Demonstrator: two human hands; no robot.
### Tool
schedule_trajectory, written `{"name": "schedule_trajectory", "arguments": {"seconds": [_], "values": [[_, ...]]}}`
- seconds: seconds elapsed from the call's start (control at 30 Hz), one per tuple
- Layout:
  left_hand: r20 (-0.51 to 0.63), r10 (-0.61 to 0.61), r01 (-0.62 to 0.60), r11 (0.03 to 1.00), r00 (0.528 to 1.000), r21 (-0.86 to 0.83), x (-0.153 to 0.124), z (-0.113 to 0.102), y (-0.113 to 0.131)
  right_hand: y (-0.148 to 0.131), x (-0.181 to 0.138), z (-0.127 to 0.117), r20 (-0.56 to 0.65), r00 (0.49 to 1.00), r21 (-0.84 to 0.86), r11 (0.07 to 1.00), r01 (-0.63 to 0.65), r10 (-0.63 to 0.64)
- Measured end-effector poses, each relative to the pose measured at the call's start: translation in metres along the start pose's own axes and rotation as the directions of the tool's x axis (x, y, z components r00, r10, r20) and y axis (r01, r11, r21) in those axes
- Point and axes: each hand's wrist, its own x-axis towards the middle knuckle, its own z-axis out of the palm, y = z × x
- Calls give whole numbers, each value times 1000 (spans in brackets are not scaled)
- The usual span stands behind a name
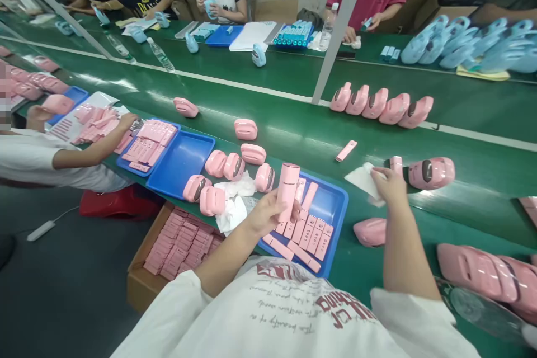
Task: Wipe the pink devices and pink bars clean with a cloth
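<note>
My left hand (pixel 268 213) is wrapped round a glossy pink rectangular casing (pixel 289 184), held upright over a blue tray (pixel 339 201). Flat pink bars (pixel 311 232) lie in rows in that tray, some with small markings. My right hand (pixel 390 185) pinches a white tissue (pixel 361 180) above the green bench. Just beyond its fingers is a small pink block (pixel 395 164); whether they touch it I cannot tell. A rounded pink housing with a dark oval window (pixel 432 173) sits to the right of that block. Nearer me lies another pink housing (pixel 370 232), partly behind my forearm.
More pink housings (pixel 234 166) and crumpled tissues (pixel 235 210) lie left of my tray, beside another blue tray (pixel 180 165). A carton of pink bars (pixel 180 243) stands below. A co-worker's arm (pixel 90 148) reaches in at left. A metal post (pixel 335 33) rises mid-bench.
</note>
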Motion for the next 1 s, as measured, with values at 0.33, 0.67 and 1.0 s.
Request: {"name": "schedule_trajectory", "arguments": {"seconds": [0.33,0.67,1.0], "values": [[255,-46,110,964,966,-241,20,13,-17,76,-117,-9,-49,964,-247,932,-265,261],[45,-69,78,966,997,-246,23,7,-26,30,-36,2,-115,992,137,989,58,-42],[-175,-25,-4,987,984,-162,30,-11,-17,-88,105,63,-93,978,283,937,204,-185]]}}
